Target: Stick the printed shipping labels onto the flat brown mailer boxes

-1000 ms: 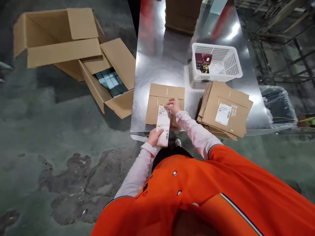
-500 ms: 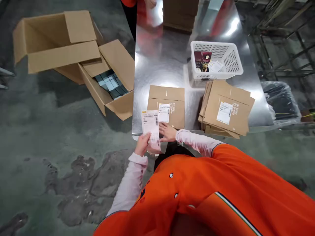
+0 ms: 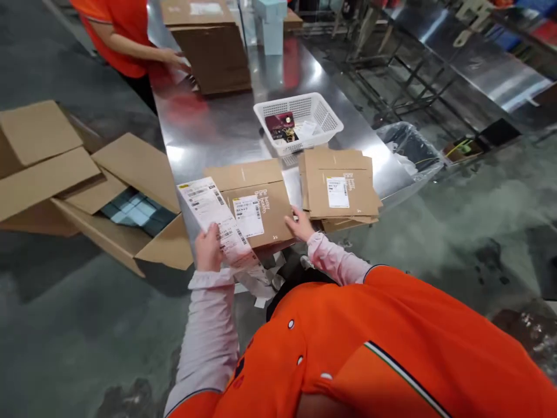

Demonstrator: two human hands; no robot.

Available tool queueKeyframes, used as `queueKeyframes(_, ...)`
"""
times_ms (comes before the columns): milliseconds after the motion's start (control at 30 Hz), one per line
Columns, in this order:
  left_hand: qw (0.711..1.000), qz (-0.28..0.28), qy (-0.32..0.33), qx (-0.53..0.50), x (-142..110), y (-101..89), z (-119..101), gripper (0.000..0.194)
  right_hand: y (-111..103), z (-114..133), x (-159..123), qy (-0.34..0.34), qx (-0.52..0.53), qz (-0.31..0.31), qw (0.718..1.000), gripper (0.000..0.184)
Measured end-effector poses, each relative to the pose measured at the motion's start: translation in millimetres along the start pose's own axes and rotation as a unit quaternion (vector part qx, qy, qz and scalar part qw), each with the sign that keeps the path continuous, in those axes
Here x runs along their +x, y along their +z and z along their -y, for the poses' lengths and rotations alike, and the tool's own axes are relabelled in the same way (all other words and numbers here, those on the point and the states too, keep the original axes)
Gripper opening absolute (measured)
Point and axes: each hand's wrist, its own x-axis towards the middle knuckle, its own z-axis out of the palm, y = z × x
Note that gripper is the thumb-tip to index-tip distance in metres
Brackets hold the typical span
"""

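Note:
My left hand (image 3: 209,248) grips a long strip of printed shipping labels (image 3: 202,204), which slants over the left side of a flat cardboard box (image 3: 277,210). That box lies at the table's near edge and bears a white shipping label (image 3: 249,216) beside white printed lettering. At the box's right edge, my right hand (image 3: 301,225) has its thumb and fingers closed on the cardboard. Just to the right of it is a stack of similar flat cardboard boxes (image 3: 363,188), the top one labelled too.
A white basket (image 3: 328,116) with cards and small items stands behind the boxes on the metal table (image 3: 209,130). Large open cartons (image 3: 130,157) are on the floor at left. Across the table, a co-worker's hand (image 3: 172,58) is beside a brown carton (image 3: 215,61).
My right hand has moved from the box's near left part to its right edge. The label strip now tilts left in my left hand. The camera view has turned and shows more of the far side.

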Motion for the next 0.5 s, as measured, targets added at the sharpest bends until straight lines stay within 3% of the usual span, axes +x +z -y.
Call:
queueKeyframes(100, 0.996, 0.031, -0.013, -0.088, -33.3, 17.5, -28.7, 0.027, -99.6, -17.1, -0.1, -0.004, 0.073, -0.139, 0.988, 0.060)
queueKeyframes(200, 0.994, 0.076, 0.007, -0.073, -61.4, 27.1, -39.0, 0.031, -210.1, -35.4, -5.4, 0.018, 0.004, -0.232, 0.973, 0.059)
queueKeyframes(267, 0.992, 0.111, 0.007, -0.058, -73.8, 28.8, -32.8, 0.037, -249.1, -36.1, -9.6, 0.061, -0.107, -0.262, 0.957, 0.059)
queueKeyframes(300, 0.991, 0.120, 0.006, -0.054, -78.7, 29.4, -26.9, 0.040, -251.3, -31.5, -11.3, 0.068, -0.158, -0.266, 0.949, 0.062)
queueKeyframes(367, 0.991, 0.127, -0.001, -0.049, -87.8, 31.4, -12.9, 0.045, -219.8, -13.9, -14.0, 0.034, -0.184, -0.205, 0.961, 0.069)
queueKeyframes(433, 0.989, 0.143, -0.018, -0.026, -96.5, 34.3, -1.1, 0.046, -152.1, 8.4, -19.0, -0.037, -0.073, -0.020, 0.996, 0.073)
queueKeyframes(467, 0.987, 0.161, -0.027, -0.006, -100.3, 35.5, 2.7, 0.046, -112.2, 18.9, -23.8, -0.061, 0.019, 0.101, 0.993, 0.074)
queueKeyframes(500, 0.984, 0.177, -0.029, 0.014, -103.3, 35.9, 4.9, 0.045, -72.8, 27.8, -30.3, -0.070, 0.098, 0.176, 0.977, 0.067)
